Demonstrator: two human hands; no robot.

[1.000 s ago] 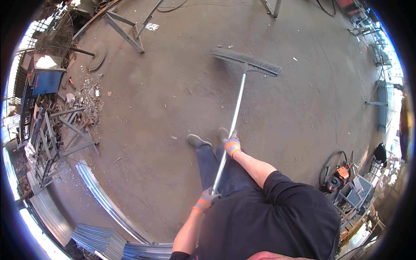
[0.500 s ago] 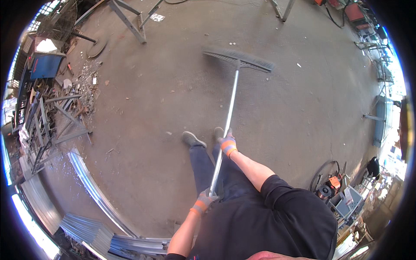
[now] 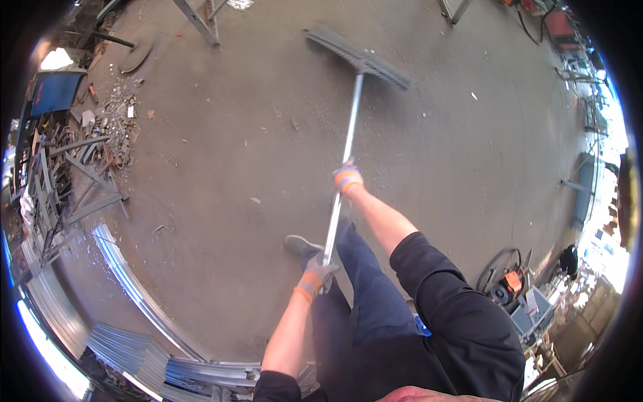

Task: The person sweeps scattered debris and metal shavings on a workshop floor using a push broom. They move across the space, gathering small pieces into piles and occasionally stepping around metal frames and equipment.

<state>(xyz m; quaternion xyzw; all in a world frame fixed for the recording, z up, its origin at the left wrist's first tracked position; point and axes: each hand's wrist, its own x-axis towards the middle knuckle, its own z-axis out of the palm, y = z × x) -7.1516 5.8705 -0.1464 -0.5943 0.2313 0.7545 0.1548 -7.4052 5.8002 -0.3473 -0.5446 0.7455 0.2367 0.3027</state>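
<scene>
A wide push broom (image 3: 344,201) with a silvery metal handle reaches away from me over a dusty concrete floor. Its long dark bristled head (image 3: 362,61) is slanted, far end to the left, and blurred by motion. My left hand (image 3: 317,276), in a grey and orange glove, is closed round the lower end of the handle. Farther up, my right hand (image 3: 347,179), gloved alike, grips the handle near its middle. Fine dirt and small pale bits (image 3: 295,123) lie on the floor around the broom.
On the left lie a rubble heap (image 3: 119,120), a blue box (image 3: 56,92) and scrap metal frames (image 3: 94,173). Long metal profiles (image 3: 137,295) are at the lower left. Steel legs (image 3: 197,21) stand at the far side. Machine parts with an orange piece (image 3: 514,280) sit at right.
Both hands have moved forward along with the broom, and its head has gone farther away and turned more slanted. My legs have shifted in a step.
</scene>
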